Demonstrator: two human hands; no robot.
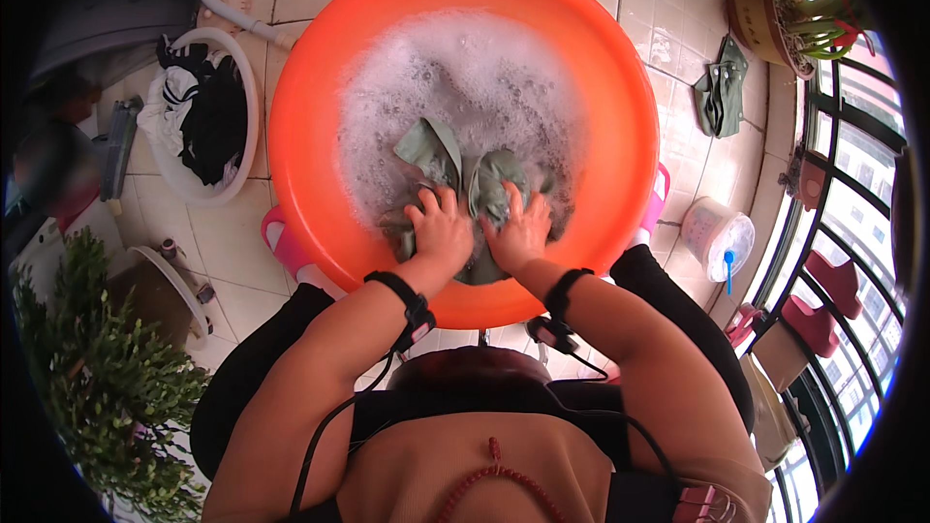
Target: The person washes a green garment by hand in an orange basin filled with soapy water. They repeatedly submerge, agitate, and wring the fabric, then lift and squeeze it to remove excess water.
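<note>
A wide orange plastic basin point(309, 109) stands on the floor in front of me, holding cloudy water topped with white suds point(472, 51). A wet green garment point(500, 163) lies bunched at the basin's near side, partly under the water. My left hand point(442, 231) grasps its left part, beside a fold that sticks up out of the foam. Close by, my right hand point(522, 231) has its fingers curled over the rounded bunch of the same cloth. Some fingertips are hidden by cloth and water. Each wrist wears a black strap with a small cabled device.
At left, a white tub point(251, 98) holds black and white clothes, near a grey drain hose point(236, 14). A bushy plant point(109, 378) fills the lower left. To the right are a folded green cloth point(721, 91), a plastic bucket point(708, 232) with a blue scoop point(729, 272), and a potted plant point(763, 22).
</note>
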